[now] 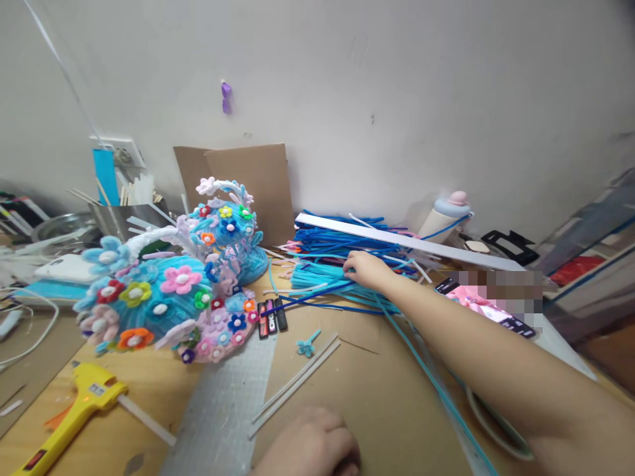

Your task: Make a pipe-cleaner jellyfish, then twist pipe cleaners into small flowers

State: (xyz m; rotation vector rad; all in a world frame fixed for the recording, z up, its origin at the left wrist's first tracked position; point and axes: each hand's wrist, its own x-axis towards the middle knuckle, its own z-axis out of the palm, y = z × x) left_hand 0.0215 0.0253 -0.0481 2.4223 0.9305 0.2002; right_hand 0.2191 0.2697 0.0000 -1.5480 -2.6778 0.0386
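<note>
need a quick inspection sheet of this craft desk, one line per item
surface: wooden desk, partly under cardboard.
job's things: pile of blue pipe cleaners; flower baskets on the left.
clutter: yellow glue gun, glue sticks, white strip, bottle.
hands: right hand on the pipe cleaners; left hand in a loose fist on the desk.
cables: white cable at far left.
surroundings: white wall, wall socket.

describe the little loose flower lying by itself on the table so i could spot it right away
Start at the big flower-covered blue basket on the left. Just right of it, past the three lighters, a small teal pipe-cleaner flower lies flat on the cardboard, alone and unattached, beside two glue sticks.
</note>
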